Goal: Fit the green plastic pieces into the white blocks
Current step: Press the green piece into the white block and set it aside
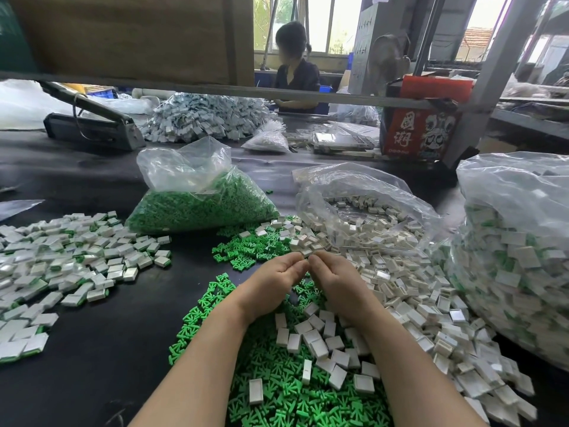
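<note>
**Mating a pair, fingertips together at centre**

Black table [101, 349] takes up the whole view. Big bag of finished pieces [517, 257] at 3 o'clock, done pile [67, 257] spread at 9. Bag of green stock [200, 204] at 12, open bag of white blocks [369, 217] at 1. Loose green plastic pieces [277, 392] heaped at 6 under my forearms, loose white blocks [415, 303] spilling from 4 to 2.

My left hand [271, 282] and right hand [335, 282] meet just above centre, both with fingers curled in, tips touching. Whatever they pinch is hidden behind the fingers: can't tell if it's a green piece, a block, or both.

To do this well, I reckon: line the green prongs up with the block's open side, push straight, no twist. Feel for it seating flush. Toss to 9.
</note>
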`<state>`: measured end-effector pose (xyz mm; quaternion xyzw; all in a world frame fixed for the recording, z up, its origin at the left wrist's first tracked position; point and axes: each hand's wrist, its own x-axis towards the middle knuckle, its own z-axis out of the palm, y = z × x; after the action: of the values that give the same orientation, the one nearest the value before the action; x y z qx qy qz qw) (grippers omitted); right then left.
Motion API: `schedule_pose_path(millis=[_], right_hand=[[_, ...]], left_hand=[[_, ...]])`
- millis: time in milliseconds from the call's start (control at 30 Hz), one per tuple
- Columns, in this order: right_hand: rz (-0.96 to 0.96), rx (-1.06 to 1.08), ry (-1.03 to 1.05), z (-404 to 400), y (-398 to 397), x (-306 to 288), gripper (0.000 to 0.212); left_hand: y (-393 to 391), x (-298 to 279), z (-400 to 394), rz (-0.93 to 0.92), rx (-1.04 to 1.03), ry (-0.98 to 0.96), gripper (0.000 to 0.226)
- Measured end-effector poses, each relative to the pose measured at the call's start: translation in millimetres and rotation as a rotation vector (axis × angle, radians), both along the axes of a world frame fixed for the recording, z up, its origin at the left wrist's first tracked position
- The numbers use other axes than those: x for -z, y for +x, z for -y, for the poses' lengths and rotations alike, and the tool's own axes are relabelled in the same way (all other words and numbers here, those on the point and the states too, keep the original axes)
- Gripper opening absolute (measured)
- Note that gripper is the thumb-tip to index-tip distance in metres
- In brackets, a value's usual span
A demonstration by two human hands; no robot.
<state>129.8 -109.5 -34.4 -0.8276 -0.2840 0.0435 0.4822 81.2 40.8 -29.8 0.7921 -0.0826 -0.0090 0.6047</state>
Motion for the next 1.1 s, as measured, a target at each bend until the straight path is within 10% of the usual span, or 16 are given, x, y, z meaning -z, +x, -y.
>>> schedule_pose_path(millis=[1100], right_hand=[[0.176, 0.017, -0.206, -5.6, -3.1, 1.7, 0.038]], left_hand=[[8.5, 12.6, 1.0, -0.065, -0.017, 0.133, 0.028]])
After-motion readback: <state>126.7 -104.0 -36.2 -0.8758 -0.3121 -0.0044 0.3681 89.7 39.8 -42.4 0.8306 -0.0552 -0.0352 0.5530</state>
